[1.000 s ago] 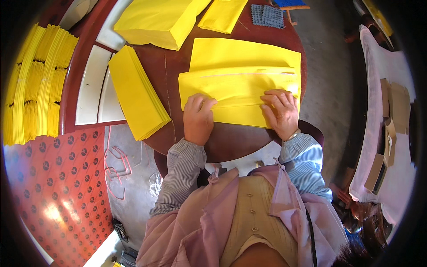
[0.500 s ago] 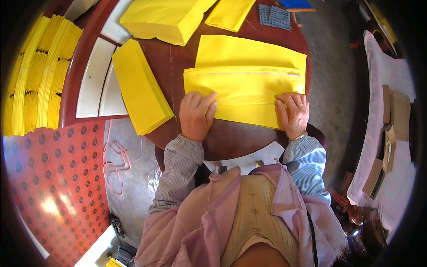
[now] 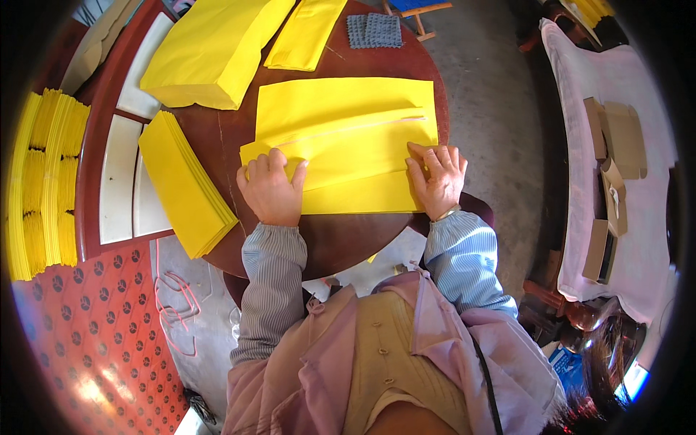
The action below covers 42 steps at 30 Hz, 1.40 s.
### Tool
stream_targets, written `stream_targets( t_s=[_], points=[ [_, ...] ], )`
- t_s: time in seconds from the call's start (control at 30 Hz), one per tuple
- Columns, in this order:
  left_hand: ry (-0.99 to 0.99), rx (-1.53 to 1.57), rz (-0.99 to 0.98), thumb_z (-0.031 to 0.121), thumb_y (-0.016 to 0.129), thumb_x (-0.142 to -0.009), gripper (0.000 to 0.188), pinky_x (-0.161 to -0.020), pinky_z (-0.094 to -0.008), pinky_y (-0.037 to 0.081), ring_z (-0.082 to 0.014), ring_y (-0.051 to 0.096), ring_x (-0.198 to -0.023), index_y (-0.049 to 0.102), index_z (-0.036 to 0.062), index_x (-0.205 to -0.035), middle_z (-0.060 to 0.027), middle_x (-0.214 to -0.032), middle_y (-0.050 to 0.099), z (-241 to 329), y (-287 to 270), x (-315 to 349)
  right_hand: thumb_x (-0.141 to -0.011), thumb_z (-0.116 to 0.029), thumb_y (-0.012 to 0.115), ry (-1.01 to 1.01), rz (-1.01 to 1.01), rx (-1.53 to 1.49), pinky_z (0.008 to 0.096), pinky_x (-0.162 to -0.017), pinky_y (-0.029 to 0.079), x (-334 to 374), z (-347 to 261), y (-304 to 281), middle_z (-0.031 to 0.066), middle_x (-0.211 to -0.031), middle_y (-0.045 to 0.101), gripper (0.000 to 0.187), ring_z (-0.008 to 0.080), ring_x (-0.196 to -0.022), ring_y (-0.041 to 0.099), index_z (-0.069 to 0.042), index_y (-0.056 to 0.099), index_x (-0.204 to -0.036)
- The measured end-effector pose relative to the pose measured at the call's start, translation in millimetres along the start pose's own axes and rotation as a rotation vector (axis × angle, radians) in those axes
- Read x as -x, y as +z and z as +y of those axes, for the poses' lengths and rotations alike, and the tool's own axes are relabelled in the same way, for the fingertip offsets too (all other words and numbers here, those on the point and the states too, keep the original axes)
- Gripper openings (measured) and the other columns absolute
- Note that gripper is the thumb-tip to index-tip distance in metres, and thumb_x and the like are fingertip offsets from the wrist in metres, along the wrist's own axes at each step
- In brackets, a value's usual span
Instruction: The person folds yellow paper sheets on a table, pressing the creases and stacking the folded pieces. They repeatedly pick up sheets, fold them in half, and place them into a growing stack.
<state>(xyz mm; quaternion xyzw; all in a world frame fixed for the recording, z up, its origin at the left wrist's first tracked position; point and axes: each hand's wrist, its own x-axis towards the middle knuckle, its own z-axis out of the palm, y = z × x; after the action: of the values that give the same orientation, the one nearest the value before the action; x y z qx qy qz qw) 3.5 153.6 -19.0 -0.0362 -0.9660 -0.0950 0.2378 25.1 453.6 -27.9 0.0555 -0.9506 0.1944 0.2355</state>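
Yellow paper (image 3: pixel 348 138) lies folded on the round wooden table (image 3: pixel 341 239), near its close edge. I see my left hand (image 3: pixel 270 190) pressing flat on its left end, fingers loosely curled, gripping nothing; my right hand (image 3: pixel 437 177) presses its right end, fingers spread. A yellow stack (image 3: pixel 185 185) sits left, another pile (image 3: pixel 210 47) far left.
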Motion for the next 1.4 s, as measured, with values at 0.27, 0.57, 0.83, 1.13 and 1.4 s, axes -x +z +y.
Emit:
stream_targets(
  t_s=[0.27,0.57,0.83,1.13,1.4],
  points=[
    [0.078,0.52,0.031,-0.001,0.057,-0.09,0.06,-0.127,-0.0544,0.027,-0.0378,0.038,-0.154,0.055,0.0055,-0.149,-0.0197,-0.155,0.052,19,27,4,-0.088,-0.018,0.077,-0.017,0.004,0.005,0.0456,-0.091,0.044,0,0,-2,0.0042,-0.1,0.069,0.027,0.0274,-0.101,0.062,-0.016,0.08,-0.115],
    [0.015,0.26,-0.171,0.034,0.058,-0.105,0.069,-0.13,-0.0553,0.019,-0.0344,0.027,-0.159,0.033,0.0058,-0.163,-0.0174,-0.169,0.035,25,41,13,-0.092,-0.022,0.075,-0.051,-0.043,0.098,0.048,-0.096,0.044,1,1,0,0.0059,-0.105,0.069,0.028,0.0284,-0.105,0.062,-0.017,0.08,-0.119],
    [0.048,0.002,-0.201,0.04,0.048,-0.109,0.067,-0.131,-0.0518,0.012,-0.0293,0.021,-0.162,0.034,0.0051,-0.164,-0.0139,-0.172,0.03,27,48,16,-0.104,-0.042,0.058,-0.376,-0.283,0.006,0.0523,-0.13,0.015,-16,-105,55,0.0106,-0.166,0.042,0.065,0.0239,-0.158,0.033,-0.013,0.043,-0.161],
    [-0.036,0.054,-0.238,0.059,0.055,-0.101,0.088,-0.131,-0.0519,0.009,-0.0293,0.018,-0.163,0.032,-0.0001,-0.163,-0.0166,-0.173,0.028,20,42,13,-0.109,-0.057,0.041,-0.181,-0.378,0.237,0.0502,-0.132,0.006,-32,-37,64,0.0053,-0.175,0.025,0.074,0.02,-0.163,0.019,-0.012,0.029,-0.167],
    [-0.146,0.044,-0.152,0.074,0.07,-0.085,0.116,-0.125,-0.0582,0.024,-0.0481,0.027,-0.156,0.032,-0.0075,-0.159,-0.034,-0.165,0.031,-4,33,17,-0.108,-0.065,0.034,-0.042,-0.434,0.338,0.049,-0.133,0.003,-30,-6,49,0.0068,-0.177,0.018,0.079,0.023,-0.164,0.013,-0.014,0.023,-0.168]
  ],
)
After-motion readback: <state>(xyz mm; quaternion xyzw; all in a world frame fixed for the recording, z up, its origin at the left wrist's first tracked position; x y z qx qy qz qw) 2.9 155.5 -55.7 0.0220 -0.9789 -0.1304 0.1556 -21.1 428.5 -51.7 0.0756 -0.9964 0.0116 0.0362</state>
